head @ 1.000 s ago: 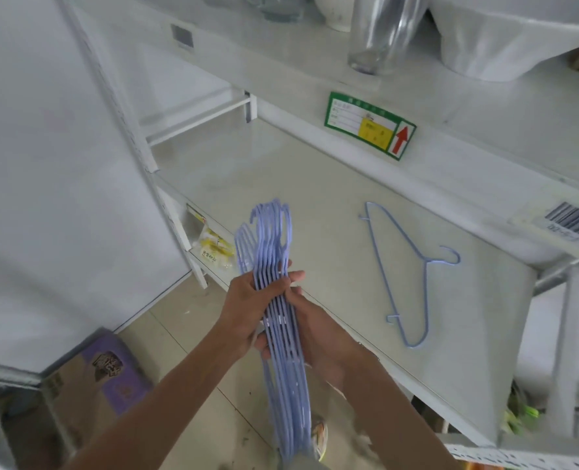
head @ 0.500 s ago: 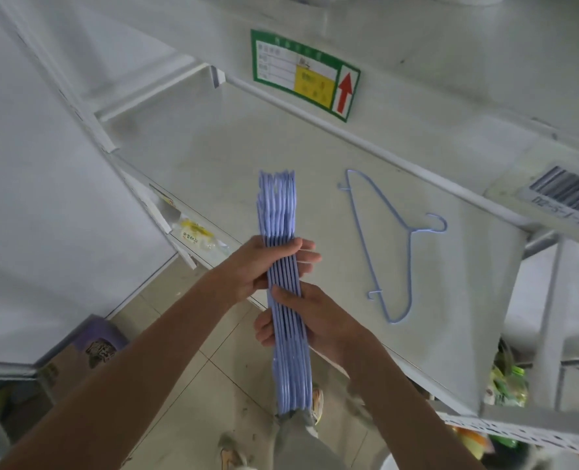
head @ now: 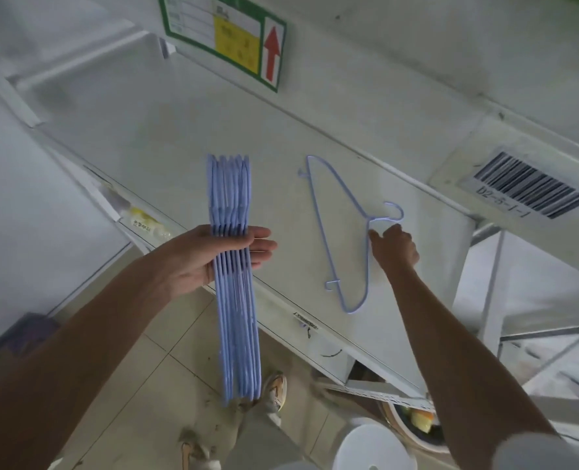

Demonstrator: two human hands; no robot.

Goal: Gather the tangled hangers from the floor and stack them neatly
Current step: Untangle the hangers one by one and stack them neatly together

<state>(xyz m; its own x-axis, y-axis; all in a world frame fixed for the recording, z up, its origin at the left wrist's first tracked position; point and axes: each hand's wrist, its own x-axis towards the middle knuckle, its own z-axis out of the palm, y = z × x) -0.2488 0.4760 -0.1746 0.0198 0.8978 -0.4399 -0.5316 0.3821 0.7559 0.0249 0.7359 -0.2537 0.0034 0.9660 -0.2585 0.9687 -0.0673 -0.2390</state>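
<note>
You are holding a bundle of light blue hangers [head: 234,279] edge-on in your left hand [head: 213,256], with the thumb side wrapped across the near face and the fingers [head: 262,245] reaching out past the far side, so the stack is being gripped around its middle. The hangers are lying tight against one another, their upper ends hovering over the white shelf [head: 186,137] and their lower ends hanging down past the shelf's front edge above the tiled floor [head: 166,374]. Your right hand [head: 395,247] is reaching out over the shelf to a single blue hanger [head: 340,228] lying flat there, well apart from the bundle; the fingertips [head: 373,236] are touching the wire just below its hook, but the hand is seen from the back and you cannot tell whether it is pinching the wire or only resting on it. The single hanger is lying with its hook pointing towards the right and its long bar towards the bundle. Above the shelf, a green-bordered label with a red arrow [head: 227,39] is sticking to the upper shelf's front, and a barcode label [head: 529,189] is sitting further right. Down below, your shoe [head: 276,390] is showing on the floor near the bundle's lower end, and a white round lid [head: 374,447] is sitting beside it.
</note>
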